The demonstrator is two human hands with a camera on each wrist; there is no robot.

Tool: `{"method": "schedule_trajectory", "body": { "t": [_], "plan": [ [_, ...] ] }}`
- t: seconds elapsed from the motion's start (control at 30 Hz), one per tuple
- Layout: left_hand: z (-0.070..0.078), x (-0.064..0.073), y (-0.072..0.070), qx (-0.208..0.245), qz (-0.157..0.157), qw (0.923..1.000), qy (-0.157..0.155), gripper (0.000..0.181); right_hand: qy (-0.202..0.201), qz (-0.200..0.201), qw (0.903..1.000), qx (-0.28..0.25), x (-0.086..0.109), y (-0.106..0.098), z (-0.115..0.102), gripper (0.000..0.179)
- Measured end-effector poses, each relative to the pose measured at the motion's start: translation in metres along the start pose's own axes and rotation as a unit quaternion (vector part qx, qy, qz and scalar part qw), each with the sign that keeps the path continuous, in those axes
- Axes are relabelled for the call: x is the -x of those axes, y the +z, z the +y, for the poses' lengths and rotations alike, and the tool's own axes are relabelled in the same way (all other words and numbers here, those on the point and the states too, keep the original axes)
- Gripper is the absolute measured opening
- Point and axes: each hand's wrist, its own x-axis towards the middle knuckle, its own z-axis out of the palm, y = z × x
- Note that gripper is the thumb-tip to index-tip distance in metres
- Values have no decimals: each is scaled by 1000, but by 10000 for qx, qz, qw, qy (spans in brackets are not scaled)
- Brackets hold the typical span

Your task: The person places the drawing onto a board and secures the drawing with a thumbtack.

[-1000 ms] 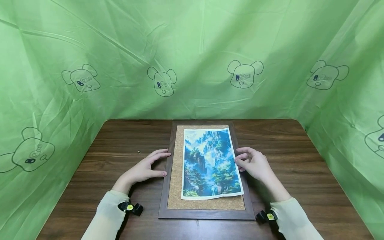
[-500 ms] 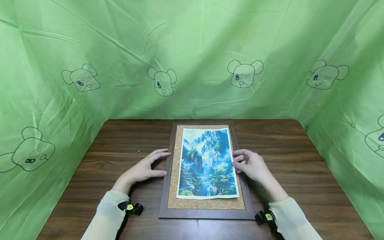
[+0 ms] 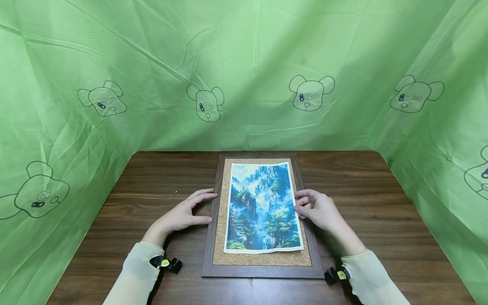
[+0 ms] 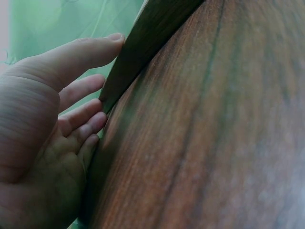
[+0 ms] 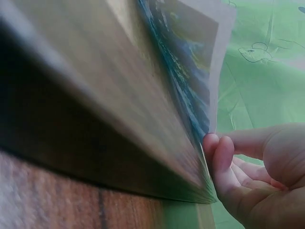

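Observation:
A printed landscape picture (image 3: 263,207) in blues and greens, with a white border, lies over the corkboard (image 3: 263,259) in its dark wooden frame (image 3: 263,272). My right hand (image 3: 318,209) pinches the picture's right edge between thumb and fingers; in the right wrist view the picture (image 5: 190,62) bends up from the board. On the other side, my left hand (image 3: 183,215) rests its spread fingertips and thumb against the left side of the frame. The left wrist view shows those fingers (image 4: 83,112) fairly straight along the frame's edge.
The frame lies on a dark wood-grain table (image 3: 362,186). Left of it on the tabletop is a tiny round metallic bit (image 3: 176,192). A green cloth (image 3: 244,51) with bear-head outlines hangs around the back and sides.
The picture has shifted left over the corkboard and straightened somewhat, my right hand moving left with it. Most of this happened in the first half second. My left hand has stayed put.

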Motion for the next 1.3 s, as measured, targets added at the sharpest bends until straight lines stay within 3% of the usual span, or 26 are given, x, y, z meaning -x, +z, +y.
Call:
{"method": "schedule_trajectory", "body": {
  "t": [0.5, 1.3],
  "plan": [
    [-2, -1, 1, 52, 16, 10000, 35, 77, 136, 1, 9997, 187, 0, 1, 3, 37],
    [2, -1, 1, 43, -3, 10000, -49, 77, -140, -114, 9998, 107, -2, 0, 1, 34]
  ]
}}
